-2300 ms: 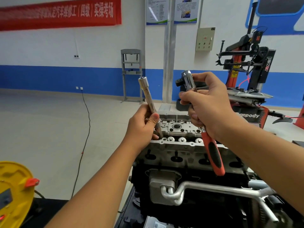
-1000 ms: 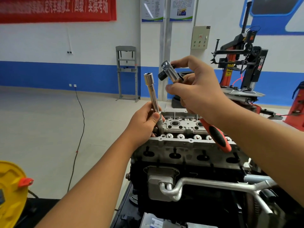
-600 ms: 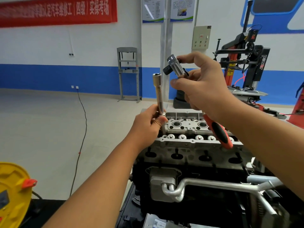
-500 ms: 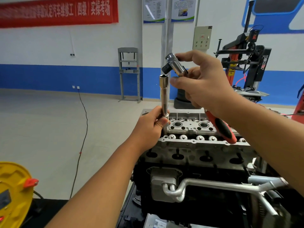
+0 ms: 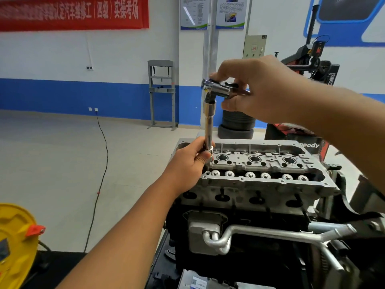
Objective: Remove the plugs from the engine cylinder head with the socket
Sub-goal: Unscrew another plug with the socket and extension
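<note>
Holding the long chrome steel socket extension [image 5: 209, 126] upright, my left hand [image 5: 188, 163] is wrapped around its lower end at the near-left corner of the bare grey aluminium engine cylinder head [image 5: 256, 167]. My right hand [image 5: 258, 90] pinches the shiny chrome ratchet head [image 5: 216, 89] between thumb and fingers and presses its drive down onto the top of that shaft; whether it has fully seated I cannot tell. The long axis of the tool stands nearly vertical, and its bottom tip is hidden behind my left fingers, so I cannot say if it is already inside a hole. Three round plug wells [image 5: 255, 159] lie in a row running to the right of my left hand, the nearest just beside it, so the left hand is the closer one and I judge the tool must drop straight down into a well. The head sits on a black engine block [image 5: 239, 236] on a stand. Around it is a pale workshop floor [image 5: 62, 163], a white wall with a blue band [image 5: 62, 94], a red banner [image 5: 73, 13], a black tyre changer [image 5: 312, 59] far right and a yellow reel [image 5: 14, 236] near left
</note>
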### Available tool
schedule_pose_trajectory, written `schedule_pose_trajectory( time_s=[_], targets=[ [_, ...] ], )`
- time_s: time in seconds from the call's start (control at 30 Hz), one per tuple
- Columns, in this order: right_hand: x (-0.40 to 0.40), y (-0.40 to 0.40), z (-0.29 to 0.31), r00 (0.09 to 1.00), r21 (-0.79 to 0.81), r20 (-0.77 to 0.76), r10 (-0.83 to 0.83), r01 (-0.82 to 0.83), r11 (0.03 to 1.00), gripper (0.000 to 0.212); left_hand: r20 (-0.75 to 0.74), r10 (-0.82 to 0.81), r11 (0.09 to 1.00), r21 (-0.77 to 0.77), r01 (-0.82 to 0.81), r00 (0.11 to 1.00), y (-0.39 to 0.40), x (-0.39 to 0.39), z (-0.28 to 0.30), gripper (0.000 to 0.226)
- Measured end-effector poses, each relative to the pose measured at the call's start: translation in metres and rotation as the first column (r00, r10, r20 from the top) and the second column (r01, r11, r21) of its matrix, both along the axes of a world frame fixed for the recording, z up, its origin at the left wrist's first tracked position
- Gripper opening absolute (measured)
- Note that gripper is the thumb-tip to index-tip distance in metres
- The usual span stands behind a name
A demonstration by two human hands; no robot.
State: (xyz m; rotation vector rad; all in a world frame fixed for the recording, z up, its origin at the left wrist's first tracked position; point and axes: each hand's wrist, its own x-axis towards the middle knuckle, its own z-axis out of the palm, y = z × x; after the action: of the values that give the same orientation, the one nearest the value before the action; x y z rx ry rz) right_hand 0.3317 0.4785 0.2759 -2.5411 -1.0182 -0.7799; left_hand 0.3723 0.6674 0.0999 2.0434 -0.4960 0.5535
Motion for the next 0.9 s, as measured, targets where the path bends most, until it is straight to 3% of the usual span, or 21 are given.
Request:
schedule_pose_trajectory(
  time_s=[0.23, 0.4, 0.47, 0.63, 0.7, 0.8, 0.9],
  targets=[
    [-0.009, 0.005, 0.006, 0.998, -0.225, 0.020, -0.060, 0.062, 0.972, 0.043, -0.027, 0.026, 1.000, 0.011, -0.026, 0.999, -0.002, -0.001, 0.000, 0.016],
    [-0.004, 0.019, -0.002, 0.992, -0.182, -0.058, -0.116, 0.104, 0.978, 0.033, -0.095, 0.035, 0.999, -0.028, -0.038, 0.995, -0.004, -0.005, 0.004, 0.019],
    [-0.003, 0.027, -0.005, 0.987, -0.165, -0.076, -0.143, 0.129, 0.978, 0.040, -0.108, 0.037, 0.999, -0.031, -0.041, 0.993, -0.004, -0.008, 0.008, 0.023],
    [0.011, 0.044, -0.014, 0.949, -0.109, 0.112, -0.296, 0.308, 0.945, 0.053, -0.145, 0.047, 0.995, -0.077, -0.058, 0.988, -0.002, -0.013, 0.013, 0.035],
    [0.020, 0.043, -0.010, 0.966, -0.117, 0.099, -0.241, 0.251, 0.961, 0.051, -0.126, 0.058, 0.995, -0.075, -0.068, 0.990, -0.001, -0.013, 0.011, 0.030],
    [0.026, 0.035, 0.001, 0.996, -0.136, -0.054, -0.071, 0.063, 0.989, 0.032, -0.081, 0.044, 0.996, -0.069, -0.050, 0.996, 0.000, -0.009, 0.007, 0.026],
    [0.029, 0.031, 0.008, 0.979, -0.135, -0.205, 0.021, -0.049, 0.990, 0.027, -0.049, 0.031, 0.998, -0.055, -0.034, 0.998, -0.001, -0.006, 0.003, 0.040]
  ],
)
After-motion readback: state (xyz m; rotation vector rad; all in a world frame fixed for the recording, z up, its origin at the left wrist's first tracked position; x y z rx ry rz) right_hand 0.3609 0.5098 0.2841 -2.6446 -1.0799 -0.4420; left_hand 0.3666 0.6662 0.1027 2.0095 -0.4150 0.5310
